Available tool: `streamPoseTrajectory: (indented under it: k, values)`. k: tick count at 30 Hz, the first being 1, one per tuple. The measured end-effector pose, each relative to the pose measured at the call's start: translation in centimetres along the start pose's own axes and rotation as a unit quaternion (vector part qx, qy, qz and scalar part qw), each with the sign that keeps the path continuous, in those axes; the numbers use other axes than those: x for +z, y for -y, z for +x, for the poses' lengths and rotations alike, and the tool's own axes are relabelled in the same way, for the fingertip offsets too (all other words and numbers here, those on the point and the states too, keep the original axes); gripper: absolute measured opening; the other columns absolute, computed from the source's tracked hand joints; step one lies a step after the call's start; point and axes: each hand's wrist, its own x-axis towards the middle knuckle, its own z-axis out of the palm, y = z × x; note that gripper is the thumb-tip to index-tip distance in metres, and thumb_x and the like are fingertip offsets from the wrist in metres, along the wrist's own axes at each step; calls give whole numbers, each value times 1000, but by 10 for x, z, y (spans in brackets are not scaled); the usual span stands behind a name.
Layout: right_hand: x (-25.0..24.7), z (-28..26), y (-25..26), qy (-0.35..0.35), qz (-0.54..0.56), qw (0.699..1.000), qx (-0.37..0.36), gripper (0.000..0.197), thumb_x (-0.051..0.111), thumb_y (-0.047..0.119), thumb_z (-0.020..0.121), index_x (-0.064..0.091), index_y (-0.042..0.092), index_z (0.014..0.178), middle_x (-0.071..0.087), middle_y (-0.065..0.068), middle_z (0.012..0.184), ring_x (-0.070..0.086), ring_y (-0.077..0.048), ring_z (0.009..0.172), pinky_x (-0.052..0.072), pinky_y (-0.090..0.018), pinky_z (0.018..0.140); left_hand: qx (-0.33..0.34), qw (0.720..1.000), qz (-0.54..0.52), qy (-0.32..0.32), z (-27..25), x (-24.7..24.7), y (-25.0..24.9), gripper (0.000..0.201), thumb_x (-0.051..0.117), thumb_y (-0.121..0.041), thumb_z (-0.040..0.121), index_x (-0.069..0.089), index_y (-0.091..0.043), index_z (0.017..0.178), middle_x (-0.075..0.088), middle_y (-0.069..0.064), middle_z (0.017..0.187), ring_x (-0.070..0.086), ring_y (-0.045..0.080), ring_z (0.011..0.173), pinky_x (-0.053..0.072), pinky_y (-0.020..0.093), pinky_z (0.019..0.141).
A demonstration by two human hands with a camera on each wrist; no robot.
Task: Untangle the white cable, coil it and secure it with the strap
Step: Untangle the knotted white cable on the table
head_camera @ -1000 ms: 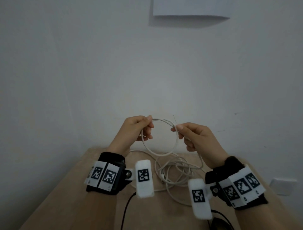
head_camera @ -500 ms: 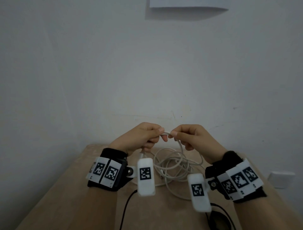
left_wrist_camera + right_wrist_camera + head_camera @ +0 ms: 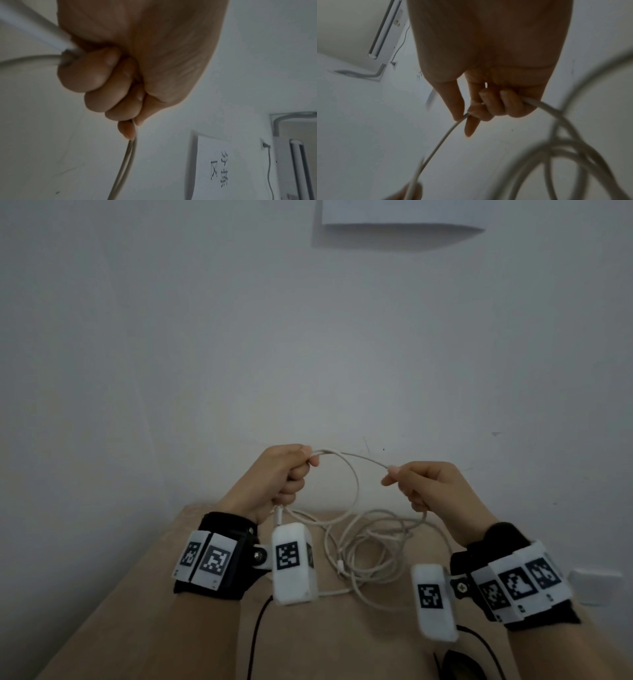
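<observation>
Now, L to R:
L hand (image 3: pixel 281 474): raised above worktop (image 3: pixel 137 611) far edge, in front of wall (image 3: pixel 308 354). Fingers (image 3: pixel 96 75) curled tight round cable (image 3: pixel 352 470), fist-like; two strands leave fist by the thumb side, more strands exit by the little finger.
L wrist: black band w/ white marker tags, white cam block (image 3: pixel 293 563) hanging below.
Cable: white, thin. One loop hangs from L fist, in the air betw. both hands. An arched span runs from L fist to R fingertips. Rest lies in a loose tangle on worktop, below and betw. the hands, a strand rising to R hand.
Plug: small white end (image 3: pixel 279 515) pokes down from L fist, just above cam block.
R hand (image 3: pixel 435 487): same height as L, well apart from it. Thumb + index pinch cable at tips; other fingers (image 3: pixel 496 105) curled round same strand, which exits palm and drops to tangle.
R wrist: black band, marker tags, white cam block (image 3: pixel 433 601).
Black cord: near edge of worktop, under both wrists.
Paper (image 3: pixel 394 213): on wall, top centre. Wrist view shows handwritten characters on it, blurred.
Socket plate (image 3: pixel 596 587): white, on wall far R.
Strap: can't tell where.
</observation>
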Motion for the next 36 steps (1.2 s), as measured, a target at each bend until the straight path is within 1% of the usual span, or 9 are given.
streamPoseTrajectory:
  k: [4,8,13,17,21,24,28,31,36]
  values:
    - [-11,2,1,-28,41,999,-2,24,59,17,91,71,3,75,45,0,55,32,-6,42,26,-17,43,9,999,-33,-39,-2,-10,-4,29,35,-17,103,49,-10,78,25,-10,46,15,0,34,12,10,32]
    - [3,-1,6,19,28,999,-1,26,52,12,95,69,4,77,46,-2,58,29,-9,44,23,-20,44,9,999,-12,-34,-1,0,-3,30,34,-18,103,48,-11,78,27,-10,47,16,2,35,14,12,33]
    - [19,-2,9,45,93,995,0,26,45,8,98,69,4,88,50,-3,61,28,-10,44,20,-18,41,-18,998,-39,-36,2,8,-1,29,33,-17,103,46,-11,77,33,-7,49,25,6,37,23,15,37]
    - [23,-1,8,37,69,997,5,29,43,7,98,72,13,99,60,-1,75,37,-10,46,24,-18,40,-27,995,-90,-42,4,15,-2,31,32,-13,102,45,-9,74,34,-4,48,29,8,37,28,17,37]
    - [23,-1,7,24,75,997,13,28,46,12,98,73,15,99,63,-6,85,39,-9,45,24,-17,38,-31,995,-86,-46,5,18,-1,32,32,-13,103,44,-10,73,31,-5,47,26,6,36,26,15,37]
    - [25,-2,7,18,69,997,4,27,47,20,98,73,13,99,65,-2,83,38,-8,44,23,-17,38,-34,996,-78,-39,6,20,1,33,32,-14,103,45,-9,74,31,-6,47,25,6,37,26,15,37]
    - [29,-2,5,12,71,997,-2,27,47,21,98,72,10,98,67,-1,80,37,-7,43,23,-16,37,-41,995,-84,-40,5,25,0,32,32,-14,103,45,-9,74,32,-5,47,28,6,37,29,16,37]
    - [29,-2,4,21,75,997,-1,30,46,20,99,71,8,91,69,-1,76,34,-9,43,22,-16,37,-48,994,-90,-37,6,26,0,31,33,-13,103,46,-9,75,35,-3,48,32,8,37,33,17,39]
    - [26,-1,2,29,87,996,7,31,43,17,100,66,8,80,58,-3,62,25,-6,38,19,-14,37,-52,998,-22,-11,2,20,1,30,36,-8,98,56,-4,77,49,2,52,47,16,45,44,24,48]
